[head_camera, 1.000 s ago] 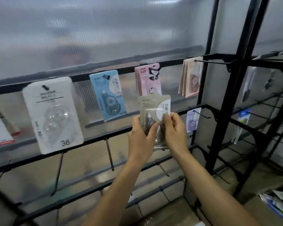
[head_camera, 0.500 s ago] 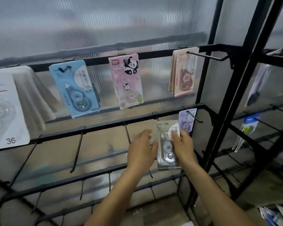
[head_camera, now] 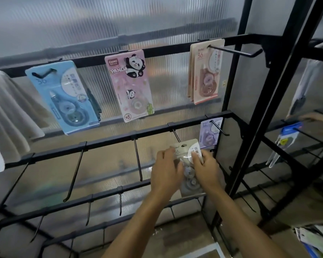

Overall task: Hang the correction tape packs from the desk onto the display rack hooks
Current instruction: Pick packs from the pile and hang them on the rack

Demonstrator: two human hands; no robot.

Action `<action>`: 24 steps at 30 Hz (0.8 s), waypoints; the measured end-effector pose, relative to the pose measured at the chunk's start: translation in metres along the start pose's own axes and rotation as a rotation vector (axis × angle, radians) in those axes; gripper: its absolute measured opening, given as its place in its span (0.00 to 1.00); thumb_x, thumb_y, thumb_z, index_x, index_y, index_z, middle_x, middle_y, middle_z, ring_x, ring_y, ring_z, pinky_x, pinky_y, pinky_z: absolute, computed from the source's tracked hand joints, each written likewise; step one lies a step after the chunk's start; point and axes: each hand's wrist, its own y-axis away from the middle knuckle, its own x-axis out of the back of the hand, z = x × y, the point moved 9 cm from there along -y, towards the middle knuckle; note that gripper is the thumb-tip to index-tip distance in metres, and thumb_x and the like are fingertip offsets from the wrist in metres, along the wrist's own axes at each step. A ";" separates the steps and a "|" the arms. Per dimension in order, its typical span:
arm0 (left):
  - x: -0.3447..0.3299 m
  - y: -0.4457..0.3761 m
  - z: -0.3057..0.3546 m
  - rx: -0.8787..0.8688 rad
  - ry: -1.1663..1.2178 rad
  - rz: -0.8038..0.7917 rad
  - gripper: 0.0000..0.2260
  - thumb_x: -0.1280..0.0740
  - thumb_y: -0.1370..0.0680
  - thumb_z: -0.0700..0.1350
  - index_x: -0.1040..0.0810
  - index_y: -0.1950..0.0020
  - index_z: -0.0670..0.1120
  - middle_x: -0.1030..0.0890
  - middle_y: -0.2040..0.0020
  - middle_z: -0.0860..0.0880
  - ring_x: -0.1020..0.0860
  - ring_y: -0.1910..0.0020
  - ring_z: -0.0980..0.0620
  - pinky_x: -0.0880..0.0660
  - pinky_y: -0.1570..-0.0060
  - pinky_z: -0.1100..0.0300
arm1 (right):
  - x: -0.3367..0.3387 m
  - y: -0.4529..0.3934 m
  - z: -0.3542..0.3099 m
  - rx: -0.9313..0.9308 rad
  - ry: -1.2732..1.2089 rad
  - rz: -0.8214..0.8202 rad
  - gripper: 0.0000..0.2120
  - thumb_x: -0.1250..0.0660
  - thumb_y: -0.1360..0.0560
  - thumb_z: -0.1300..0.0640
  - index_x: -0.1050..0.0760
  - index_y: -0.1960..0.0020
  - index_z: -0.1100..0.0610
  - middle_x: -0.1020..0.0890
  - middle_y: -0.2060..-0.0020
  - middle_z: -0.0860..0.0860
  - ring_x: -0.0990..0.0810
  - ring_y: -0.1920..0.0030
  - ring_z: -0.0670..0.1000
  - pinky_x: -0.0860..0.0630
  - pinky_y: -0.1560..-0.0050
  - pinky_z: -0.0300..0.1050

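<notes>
I hold a grey-white correction tape pack [head_camera: 187,148] upright between both hands, right at the tip of a black hook [head_camera: 176,135] on the rack's middle bar [head_camera: 108,141]. My left hand [head_camera: 166,172] grips the pack's left edge. My right hand [head_camera: 206,169] pinches its right side, thumb on the printed front. The pack's lower half is partly hidden behind my fingers. Whether the hook passes through the pack's hang hole I cannot tell.
On the top bar hang a blue pack [head_camera: 63,97], a pink panda pack [head_camera: 131,86] and beige packs [head_camera: 206,71]. A purple pack [head_camera: 210,133] hangs right of my hands. Bare hooks [head_camera: 138,159] jut out to the left. Black uprights [head_camera: 257,116] stand at right.
The pack came down from chest height at the top row to the middle bar's hook. My left hand, off the pack half a second ago, now grips its left edge.
</notes>
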 end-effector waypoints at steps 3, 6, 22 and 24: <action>-0.002 -0.002 -0.005 0.018 0.032 0.020 0.20 0.36 0.21 0.46 0.32 0.30 0.49 0.29 0.35 0.49 0.23 0.46 0.54 0.26 0.50 0.64 | -0.004 0.001 0.008 -0.024 -0.012 -0.031 0.07 0.38 0.21 0.57 0.25 0.53 0.59 0.19 0.61 0.53 0.20 0.61 0.47 0.24 0.63 0.39; -0.004 -0.004 -0.009 0.022 0.012 0.030 0.20 0.36 0.21 0.47 0.32 0.30 0.49 0.29 0.35 0.49 0.23 0.47 0.55 0.28 0.53 0.68 | -0.007 -0.001 0.012 -0.017 -0.002 -0.034 0.07 0.38 0.21 0.56 0.25 0.54 0.58 0.20 0.62 0.51 0.21 0.62 0.46 0.27 0.66 0.33; -0.001 -0.027 -0.052 0.183 -0.177 -0.057 0.21 0.36 0.20 0.47 0.35 0.28 0.47 0.30 0.33 0.48 0.29 0.38 0.52 0.32 0.43 0.63 | -0.074 -0.087 0.029 -0.182 0.211 -0.223 0.10 0.44 0.18 0.51 0.31 0.51 0.57 0.25 0.59 0.52 0.25 0.63 0.46 0.34 0.69 0.37; -0.001 -0.026 -0.058 0.216 -0.178 -0.051 0.21 0.36 0.20 0.46 0.34 0.28 0.47 0.30 0.34 0.48 0.30 0.38 0.52 0.32 0.40 0.61 | -0.074 -0.084 0.035 -0.214 0.222 -0.194 0.11 0.43 0.19 0.52 0.31 0.45 0.59 0.25 0.52 0.55 0.25 0.56 0.50 0.32 0.64 0.39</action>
